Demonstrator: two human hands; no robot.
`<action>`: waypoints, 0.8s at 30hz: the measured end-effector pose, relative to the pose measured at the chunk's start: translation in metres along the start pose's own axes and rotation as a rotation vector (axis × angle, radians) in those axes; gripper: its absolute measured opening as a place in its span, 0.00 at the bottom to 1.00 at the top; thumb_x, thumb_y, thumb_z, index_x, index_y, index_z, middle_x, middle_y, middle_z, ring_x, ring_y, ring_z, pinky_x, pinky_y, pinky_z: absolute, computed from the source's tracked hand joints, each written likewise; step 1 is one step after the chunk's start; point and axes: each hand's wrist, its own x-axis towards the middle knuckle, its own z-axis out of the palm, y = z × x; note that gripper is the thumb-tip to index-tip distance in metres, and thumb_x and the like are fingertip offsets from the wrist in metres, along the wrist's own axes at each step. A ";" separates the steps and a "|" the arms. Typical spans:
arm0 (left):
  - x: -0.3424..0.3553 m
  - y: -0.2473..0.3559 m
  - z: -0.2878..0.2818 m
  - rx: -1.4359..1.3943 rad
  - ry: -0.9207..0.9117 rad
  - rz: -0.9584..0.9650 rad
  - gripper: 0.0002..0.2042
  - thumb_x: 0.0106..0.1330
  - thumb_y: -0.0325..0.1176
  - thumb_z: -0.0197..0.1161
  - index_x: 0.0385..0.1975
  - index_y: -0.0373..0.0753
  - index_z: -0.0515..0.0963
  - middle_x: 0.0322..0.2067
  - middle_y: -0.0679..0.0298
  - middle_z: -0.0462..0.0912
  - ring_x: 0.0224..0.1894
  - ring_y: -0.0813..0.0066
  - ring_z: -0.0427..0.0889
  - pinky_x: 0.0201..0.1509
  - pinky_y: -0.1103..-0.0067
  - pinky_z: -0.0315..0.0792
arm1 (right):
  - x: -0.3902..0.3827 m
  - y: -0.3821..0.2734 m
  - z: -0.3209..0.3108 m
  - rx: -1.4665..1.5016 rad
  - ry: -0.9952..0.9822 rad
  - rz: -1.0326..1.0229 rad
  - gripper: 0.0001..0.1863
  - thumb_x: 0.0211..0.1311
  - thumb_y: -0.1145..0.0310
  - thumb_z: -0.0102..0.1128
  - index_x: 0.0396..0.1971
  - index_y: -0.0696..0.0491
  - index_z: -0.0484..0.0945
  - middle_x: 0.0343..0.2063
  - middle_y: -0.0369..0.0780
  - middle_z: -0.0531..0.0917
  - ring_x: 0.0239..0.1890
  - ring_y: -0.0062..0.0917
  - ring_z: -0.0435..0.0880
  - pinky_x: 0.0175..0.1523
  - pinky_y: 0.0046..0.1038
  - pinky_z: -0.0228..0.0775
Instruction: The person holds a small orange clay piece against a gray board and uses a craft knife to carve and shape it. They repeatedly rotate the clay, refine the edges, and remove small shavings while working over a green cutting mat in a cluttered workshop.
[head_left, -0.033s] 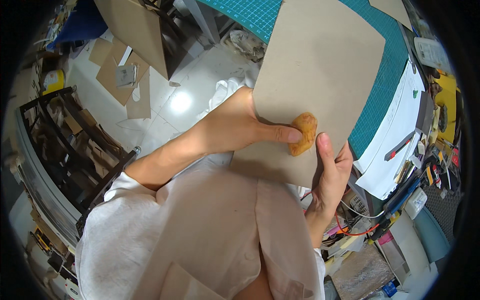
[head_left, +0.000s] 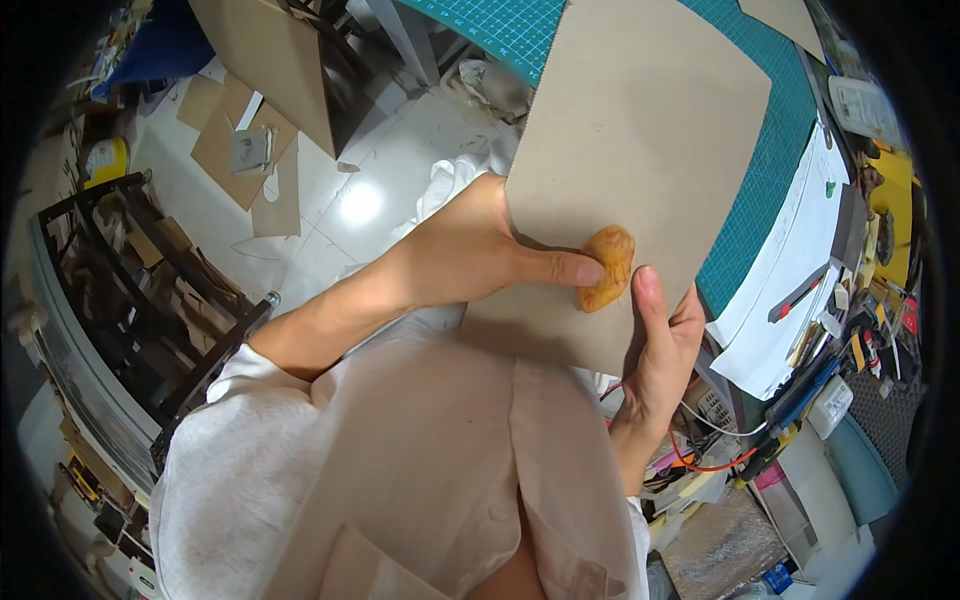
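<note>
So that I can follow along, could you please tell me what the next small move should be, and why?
Perhaps the left hand should slide the yellow lump slightly along the cardboard: its thumb rests on the lump, and the right hand holds the cardboard by its right side.
</note>
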 end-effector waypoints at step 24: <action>0.002 0.008 0.007 -0.093 0.085 -0.132 0.20 0.54 0.26 0.71 0.48 0.32 0.76 0.42 0.61 0.82 0.45 0.74 0.80 0.50 0.77 0.74 | -0.012 -0.009 -0.024 -0.360 -0.086 0.027 0.14 0.68 0.65 0.56 0.46 0.60 0.76 0.32 0.34 0.82 0.34 0.12 0.75 0.41 0.15 0.66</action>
